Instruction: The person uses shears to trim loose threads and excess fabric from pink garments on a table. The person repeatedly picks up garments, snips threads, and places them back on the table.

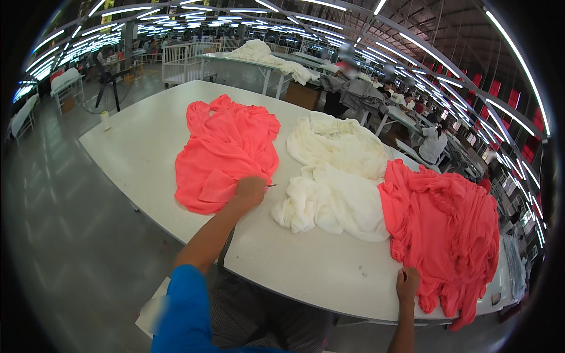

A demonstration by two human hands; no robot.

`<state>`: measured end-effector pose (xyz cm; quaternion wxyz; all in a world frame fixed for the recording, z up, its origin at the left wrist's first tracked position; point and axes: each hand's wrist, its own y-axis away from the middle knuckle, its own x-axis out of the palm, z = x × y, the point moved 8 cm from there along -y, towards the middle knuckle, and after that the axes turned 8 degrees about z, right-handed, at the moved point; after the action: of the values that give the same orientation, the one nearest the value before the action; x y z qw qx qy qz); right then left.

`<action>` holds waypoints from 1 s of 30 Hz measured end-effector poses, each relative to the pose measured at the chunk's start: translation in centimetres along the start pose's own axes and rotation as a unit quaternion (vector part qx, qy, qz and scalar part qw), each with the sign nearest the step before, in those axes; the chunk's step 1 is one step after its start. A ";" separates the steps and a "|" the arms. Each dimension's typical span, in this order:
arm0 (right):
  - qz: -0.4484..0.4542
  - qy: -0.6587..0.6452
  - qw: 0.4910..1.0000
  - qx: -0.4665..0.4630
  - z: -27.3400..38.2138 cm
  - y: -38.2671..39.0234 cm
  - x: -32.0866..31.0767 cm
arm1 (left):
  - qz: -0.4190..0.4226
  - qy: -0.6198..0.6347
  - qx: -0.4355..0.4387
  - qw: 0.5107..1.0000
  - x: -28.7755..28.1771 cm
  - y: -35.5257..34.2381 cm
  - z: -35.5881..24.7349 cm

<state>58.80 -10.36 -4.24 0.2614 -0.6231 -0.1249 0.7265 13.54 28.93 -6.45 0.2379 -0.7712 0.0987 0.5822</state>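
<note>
My left hand (251, 191) is closed at the near right edge of a coral-pink cloth heap (226, 147) on the white table (282, 262). Out of its fist pokes the thin dark tip of a small pointed tool (271, 186); the rest of the tool is hidden. At the right, my right hand (407, 285) has its fingers curled against the near left edge of a larger coral-pink cloth pile (444, 229), seemingly gripping it. Cream-white cloth (338, 194) lies rumpled between the two coral heaps, touching the right one.
A small thread cone (105, 120) stands at the table's far left edge. The right pile hangs over the near edge. Beyond are a white railed cart (179, 62), another table with cream cloth (259, 53), a black stand (109, 82) and a seated person (434, 144).
</note>
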 end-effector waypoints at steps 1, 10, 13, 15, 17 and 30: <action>-0.003 -0.001 1.000 0.002 -0.1 0.2 0.1 | -0.003 0.005 -0.012 1.000 0.2 -0.2 0.5; -0.007 -0.024 1.000 0.016 -1.2 1.5 0.0 | -0.068 0.048 -0.001 0.997 -3.4 2.7 1.5; -0.011 -0.025 1.000 0.005 -0.3 0.7 0.1 | -0.079 0.042 -0.008 0.996 -2.6 3.1 3.9; -0.012 -0.026 1.000 0.008 0.1 0.5 0.2 | -0.119 0.123 -0.034 0.985 -2.9 3.4 4.9; -0.009 -0.027 0.999 0.017 -0.1 0.6 0.1 | -0.196 0.233 -0.061 0.951 -4.6 3.8 4.7; 0.023 -0.288 0.957 0.011 5.8 0.8 2.1 | -0.015 0.492 0.315 0.811 -9.1 13.4 -21.3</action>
<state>52.82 -9.08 -5.26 0.2049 -0.3872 -0.1723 0.8823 23.13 5.90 3.19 0.3961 -0.8390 0.3686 0.0578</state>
